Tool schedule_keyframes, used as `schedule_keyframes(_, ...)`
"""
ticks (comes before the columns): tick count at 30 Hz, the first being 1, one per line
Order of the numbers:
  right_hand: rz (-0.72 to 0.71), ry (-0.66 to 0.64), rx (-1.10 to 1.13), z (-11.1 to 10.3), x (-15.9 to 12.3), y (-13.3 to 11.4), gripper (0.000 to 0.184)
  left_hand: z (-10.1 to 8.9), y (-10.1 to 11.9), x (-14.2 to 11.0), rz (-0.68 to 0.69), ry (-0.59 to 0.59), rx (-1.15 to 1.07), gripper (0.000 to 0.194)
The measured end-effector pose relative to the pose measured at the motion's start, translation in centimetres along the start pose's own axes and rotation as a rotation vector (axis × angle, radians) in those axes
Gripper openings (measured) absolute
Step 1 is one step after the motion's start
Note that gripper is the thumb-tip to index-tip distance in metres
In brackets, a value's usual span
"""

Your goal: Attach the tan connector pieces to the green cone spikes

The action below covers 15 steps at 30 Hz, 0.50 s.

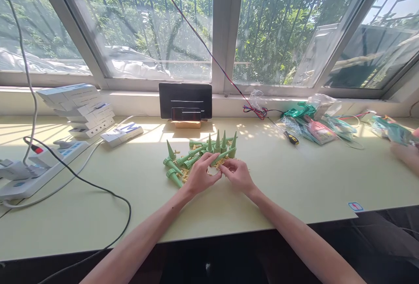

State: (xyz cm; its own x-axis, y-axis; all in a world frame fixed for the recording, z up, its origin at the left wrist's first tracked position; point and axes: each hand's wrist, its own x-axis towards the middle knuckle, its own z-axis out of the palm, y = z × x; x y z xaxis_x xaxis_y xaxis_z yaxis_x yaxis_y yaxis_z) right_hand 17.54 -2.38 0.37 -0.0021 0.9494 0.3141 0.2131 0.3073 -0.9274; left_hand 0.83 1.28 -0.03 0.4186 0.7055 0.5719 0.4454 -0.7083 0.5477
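Observation:
Close to the middle of the table, my left hand [202, 174] curls its fingers around the near end of a green plastic cone spike [225, 155], which slants up to the right. My right hand [239, 175] is closed in a pinch just beside it, fingertips at a small yellowish peg [220, 167]; the fingers partly hide it. Around both hands lie more green spikes [190, 161], some on their sides with ribbed caps. Several others stand point up [218, 142] behind the hands. Small tan pegs [185, 174] are scattered among them.
A tablet [185, 96] and a phone [186, 114] lean on a wooden stand behind. White boxes [81, 105], a power strip [49, 170] and a black cable [108, 191] lie left. Bagged items [316, 126] and a screwdriver [291, 138] are right, near another person's hand [406, 153].

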Motion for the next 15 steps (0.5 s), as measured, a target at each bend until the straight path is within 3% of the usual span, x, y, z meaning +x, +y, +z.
schedule_keyframes(15, 0.195, -0.069, 0.297, -0.33, 0.35, -0.09, 0.024, -0.37, 0.76, 0.22, 0.024, -0.016, -0.045, 0.044)
